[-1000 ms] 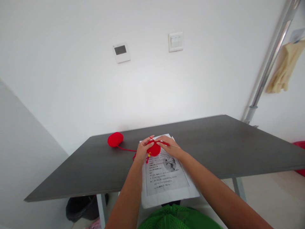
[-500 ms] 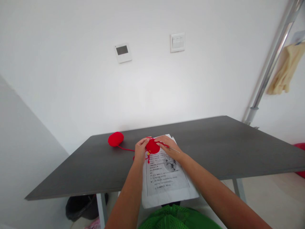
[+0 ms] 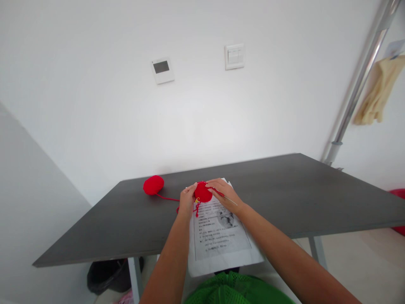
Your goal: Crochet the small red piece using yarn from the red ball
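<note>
A round red crochet piece [image 3: 203, 193] is held between my hands above a printed sheet [image 3: 221, 247]. My left hand [image 3: 187, 199] pinches its left edge. In my right hand [image 3: 224, 194] is a crochet hook [image 3: 226, 197] with a red handle and a metal shaft; its tip is at the piece's upper edge, too small to make out clearly. A yellow stitch marker [image 3: 197, 200] hangs at the piece's lower left, beside a short red yarn tail [image 3: 197, 210]. Red yarn [image 3: 167, 198] runs from my left hand to a yarn ball [image 3: 153, 185] on the table.
The dark grey table [image 3: 284, 194] stands against a white wall bearing a thermostat [image 3: 162, 71] and a switch [image 3: 234, 56]. A metal pole [image 3: 360, 88] and hanging cream gloves [image 3: 381, 90] are at the right. Below the table's left side sits a black bin [image 3: 107, 274].
The crochet piece and the hook have shifted very slightly, and the stitch marker has turned. The yarn ball and the sheet stay where they were.
</note>
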Available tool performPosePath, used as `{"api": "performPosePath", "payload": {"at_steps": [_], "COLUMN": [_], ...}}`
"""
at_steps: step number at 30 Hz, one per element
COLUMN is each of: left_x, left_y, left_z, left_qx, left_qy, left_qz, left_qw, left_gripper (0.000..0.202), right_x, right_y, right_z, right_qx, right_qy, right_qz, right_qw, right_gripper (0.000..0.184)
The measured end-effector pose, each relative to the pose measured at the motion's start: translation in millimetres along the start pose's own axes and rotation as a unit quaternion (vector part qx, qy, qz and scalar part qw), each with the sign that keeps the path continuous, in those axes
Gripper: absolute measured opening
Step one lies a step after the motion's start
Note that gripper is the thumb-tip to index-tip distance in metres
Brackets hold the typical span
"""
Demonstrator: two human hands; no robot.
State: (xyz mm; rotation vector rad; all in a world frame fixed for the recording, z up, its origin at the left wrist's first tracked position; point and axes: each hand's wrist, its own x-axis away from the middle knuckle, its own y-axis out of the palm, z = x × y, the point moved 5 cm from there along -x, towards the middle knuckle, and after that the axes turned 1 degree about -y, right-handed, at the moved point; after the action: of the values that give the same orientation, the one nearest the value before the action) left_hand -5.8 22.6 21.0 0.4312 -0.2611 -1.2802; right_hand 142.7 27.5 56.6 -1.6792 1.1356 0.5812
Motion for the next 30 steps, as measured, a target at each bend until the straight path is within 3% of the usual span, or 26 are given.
{"api": "performPosePath", "payload": {"at_steps": [7, 13, 30], "left_x": [-0.3, -2.5, -5.9], "left_y": [-1.7, -4.4, -9.5], "left_z": [-3.4, -7.1, -5.4], "left_qx": [-0.005, -0.028, -0.038], "left_qy": [-0.024, -0.053, -0.005], "left_qz": [0.004, 0.008, 0.007], "left_qw": [1.0, 0.998, 0.999], "left_gripper": [0.033, 0.042, 0.027], "right_x": [0.2, 1.9, 1.3], "right_y": [0.2, 9.0, 6.9], "right_z": [-0.3, 2.4, 2.0], "right_qx": [-0.035, -0.076, -0.046], "right_qy": [0.006, 0.008, 0.031], "right_qz": [-0.006, -0.061, -0.05], "right_qw": [0.999, 0.995, 0.997], "right_gripper": [0.021, 0.018, 0.019]}}
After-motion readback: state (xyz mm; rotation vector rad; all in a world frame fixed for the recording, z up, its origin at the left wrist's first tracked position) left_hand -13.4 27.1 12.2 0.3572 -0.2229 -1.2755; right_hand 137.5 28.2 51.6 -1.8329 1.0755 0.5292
